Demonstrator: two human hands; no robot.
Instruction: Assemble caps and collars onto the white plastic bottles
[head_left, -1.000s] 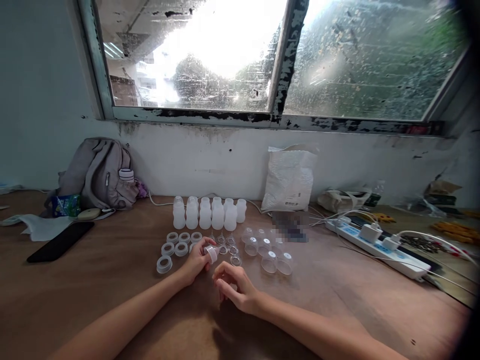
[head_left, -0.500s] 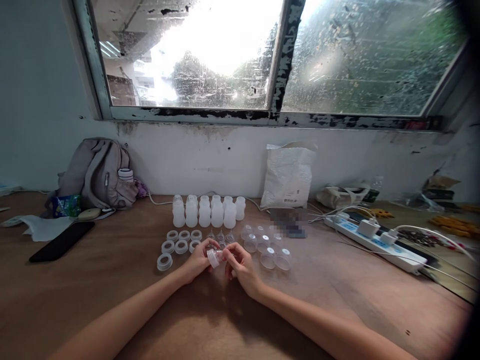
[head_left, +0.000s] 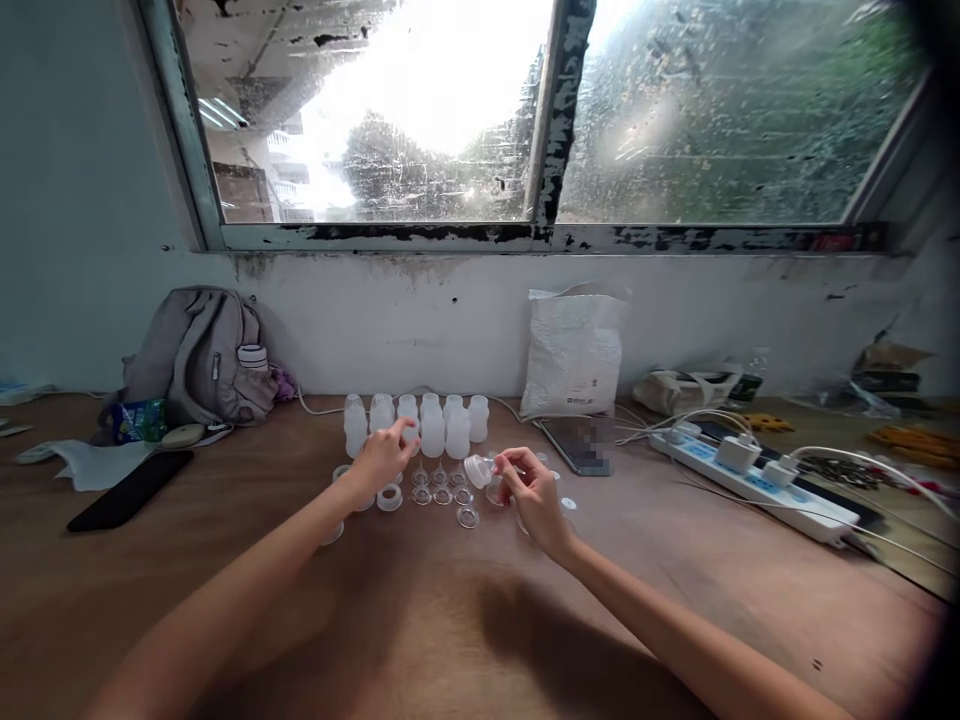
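My right hand (head_left: 531,495) pinches a clear baby bottle nipple fitted in a screw ring (head_left: 478,471), held sideways above the table with the ring facing left. My left hand (head_left: 381,460) reaches over the loose rings, fingers apart, its fingertips at the front of a frosted baby bottle (head_left: 409,411); whether they touch it I cannot tell. Several such bottles stand upright in a cluster. Clear nipples (head_left: 442,494) rest in rows between my hands. One loose white ring (head_left: 389,497) shows beside my left hand, which partly hides others. Clear caps (head_left: 568,504) are partly behind my right hand.
A white plastic bag (head_left: 574,350) leans on the wall, with a phone (head_left: 577,445) before it. To the right lies a power strip (head_left: 750,485) with plugs and cables. A grey backpack (head_left: 199,350) and a black phone (head_left: 131,490) are at left.
My hands have moved apart. The left one let go of the ringed nipple and went up and left to the bottles; the right one carried the nipple to the right.
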